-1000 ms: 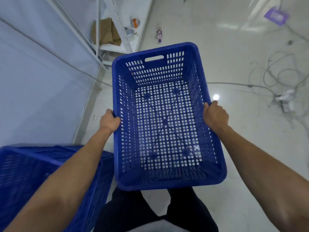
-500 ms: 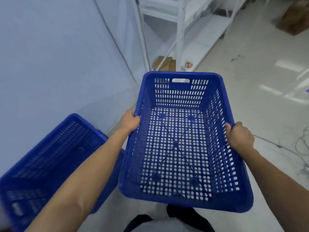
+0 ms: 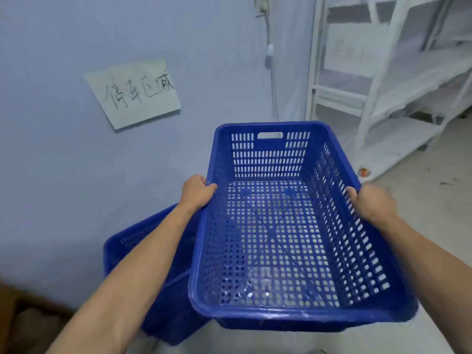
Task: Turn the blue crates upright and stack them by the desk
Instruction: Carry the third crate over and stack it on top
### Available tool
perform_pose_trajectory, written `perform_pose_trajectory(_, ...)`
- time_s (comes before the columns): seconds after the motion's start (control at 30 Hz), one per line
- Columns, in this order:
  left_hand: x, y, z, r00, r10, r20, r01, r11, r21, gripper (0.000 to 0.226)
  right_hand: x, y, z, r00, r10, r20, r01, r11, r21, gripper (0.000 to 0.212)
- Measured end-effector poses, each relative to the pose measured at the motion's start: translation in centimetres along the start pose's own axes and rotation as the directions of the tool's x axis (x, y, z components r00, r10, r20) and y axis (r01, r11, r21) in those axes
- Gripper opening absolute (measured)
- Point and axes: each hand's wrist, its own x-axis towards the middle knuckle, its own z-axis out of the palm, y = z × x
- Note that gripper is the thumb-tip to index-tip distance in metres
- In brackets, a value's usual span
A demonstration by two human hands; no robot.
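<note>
I hold an empty blue perforated crate (image 3: 278, 231) upright in the air in front of me, its open top facing me. My left hand (image 3: 195, 191) grips the rim of its left long side. Gripping the right long side's rim is my right hand (image 3: 370, 203). A second blue crate (image 3: 143, 254) stands lower down to the left against the wall, open side up, partly hidden by my left forearm and the held crate. A brown surface (image 3: 23, 318), perhaps the desk, shows blurred at the bottom left corner.
A pale blue wall (image 3: 76, 175) with a handwritten paper sign (image 3: 135, 93) fills the left. White metal shelving (image 3: 378, 98) stands at the right rear, with a small orange object (image 3: 364, 171) by its foot. Light floor lies to the right.
The view has swung left and up toward the wall; the sign has come into sight. The held crate stays in both hands, and the second crate now lies closer beneath its left side.
</note>
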Motion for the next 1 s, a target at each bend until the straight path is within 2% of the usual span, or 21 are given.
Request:
perform_pose_trajectory(0.2,-3.9,-7.1,-9.9,0.980,-0.091,-0.177,0.085,0.996,-0.042,0.024,-2.9,-11.0,-1.9,0.978,-0.203,-0.048,0.202,0.979,-0.026,0.052)
perform_pose_trajectory(0.37,-7.4,-12.4,-16.1,0.938,-0.175,-0.299,0.170,0.984,-0.042,0.034,-4.7,-19.1,-1.7,0.936,-0.352,0.002,0.352,0.936,-0.018,0.049)
perform_pose_trajectory(0.43,-8.9,-14.6,-18.0,0.915,-0.221,-0.337,0.219,0.975,-0.044,0.030,-5.4,-22.2,-1.1,0.911,-0.412,0.016,0.412,0.911,-0.018,0.049)
perform_pose_trajectory(0.6,-12.4,-19.5,-20.7,0.837,-0.335,-0.433,0.343,0.937,-0.062,0.023,-6.8,-28.9,1.4,0.818,-0.572,0.060,0.575,0.817,-0.038,0.047)
perform_pose_trajectory(0.77,-14.9,-22.4,-21.3,0.773,-0.421,-0.474,0.441,0.894,-0.076,0.038,-6.8,-33.9,4.9,0.723,-0.680,0.124,0.689,0.723,-0.049,0.046)
perform_pose_trajectory(1.0,-15.7,-24.5,-19.1,0.632,-0.517,-0.577,0.538,0.829,-0.154,0.046,-3.7,-40.6,8.8,0.559,-0.800,0.217,0.827,0.556,-0.083,0.045)
